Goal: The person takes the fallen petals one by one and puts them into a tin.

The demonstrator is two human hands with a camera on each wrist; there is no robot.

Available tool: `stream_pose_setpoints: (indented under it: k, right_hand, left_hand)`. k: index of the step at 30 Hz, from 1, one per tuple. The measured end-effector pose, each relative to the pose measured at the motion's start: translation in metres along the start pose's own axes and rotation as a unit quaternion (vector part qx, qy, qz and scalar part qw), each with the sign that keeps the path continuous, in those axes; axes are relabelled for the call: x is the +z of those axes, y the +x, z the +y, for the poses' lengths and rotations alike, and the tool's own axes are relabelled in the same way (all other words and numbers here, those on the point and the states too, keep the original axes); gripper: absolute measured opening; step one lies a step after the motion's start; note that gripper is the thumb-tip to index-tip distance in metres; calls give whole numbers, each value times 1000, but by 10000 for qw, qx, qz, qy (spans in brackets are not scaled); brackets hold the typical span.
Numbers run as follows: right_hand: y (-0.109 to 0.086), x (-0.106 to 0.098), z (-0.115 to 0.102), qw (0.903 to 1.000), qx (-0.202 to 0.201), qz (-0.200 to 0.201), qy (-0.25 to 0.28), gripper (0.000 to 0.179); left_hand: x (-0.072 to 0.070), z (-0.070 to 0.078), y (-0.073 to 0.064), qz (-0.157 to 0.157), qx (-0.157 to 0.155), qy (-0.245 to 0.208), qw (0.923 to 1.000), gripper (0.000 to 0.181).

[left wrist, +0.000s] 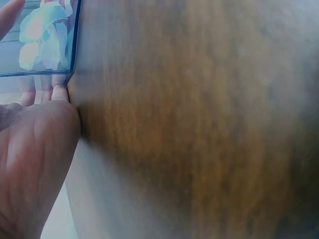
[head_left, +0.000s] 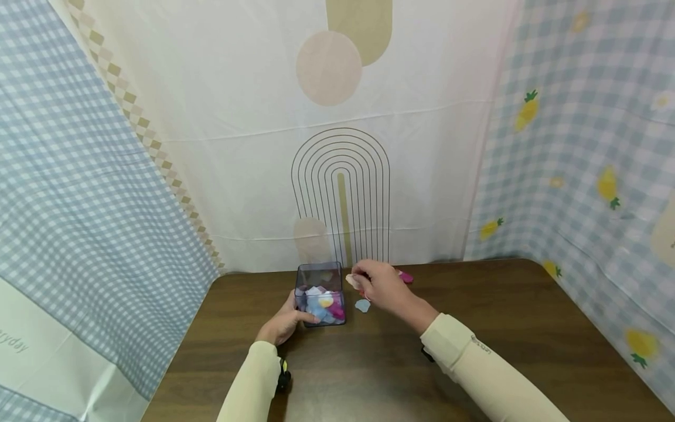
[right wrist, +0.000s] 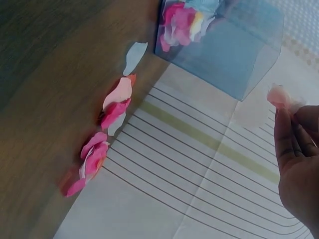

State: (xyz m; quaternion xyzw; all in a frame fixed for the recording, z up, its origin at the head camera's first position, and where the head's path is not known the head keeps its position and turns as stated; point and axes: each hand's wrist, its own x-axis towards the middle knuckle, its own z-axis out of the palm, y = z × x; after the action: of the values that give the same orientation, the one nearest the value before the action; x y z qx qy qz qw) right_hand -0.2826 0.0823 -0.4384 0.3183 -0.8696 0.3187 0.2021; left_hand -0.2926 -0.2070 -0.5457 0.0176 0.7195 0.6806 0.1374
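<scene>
Currently right hand (head_left: 384,287) pinches pale petal (right wrist: 279,96), left grips clear plastic box (right wrist: 224,55); slack pinch could drop petal, knocked box might spill petals inside (head_left: 320,306).

A dark wood-grain table (head_left: 506,322) stands against a white cloth (head_left: 242,158) printed with concentric arches (head_left: 341,199). Blue-and-white gingham (head_left: 105,176) hangs at left; at right, paler gingham (head_left: 569,158) carries yellow pineapples (head_left: 527,113).
</scene>
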Motion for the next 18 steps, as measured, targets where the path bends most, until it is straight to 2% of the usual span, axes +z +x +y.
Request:
stream_pose_setpoints:
  k: [3,10,15,18]
  right_hand:
    - [1,2,-2,10000,-13,2,18,5]
    - [9,13,-2,9985,-411,369,33,5]
    - [16,20,-5,9983,-366,448,78,5]
    - [21,23,-7,9990,-269,362,81,4]
  left_hand:
    - [1,1,0,3,16,47,10000,107]
    - [1,3,-1,14,42,48,10000,106]
    - [1,3,-2,43,27,22,10000,106]
    - [1,3,-3,38,16,34,10000,106]
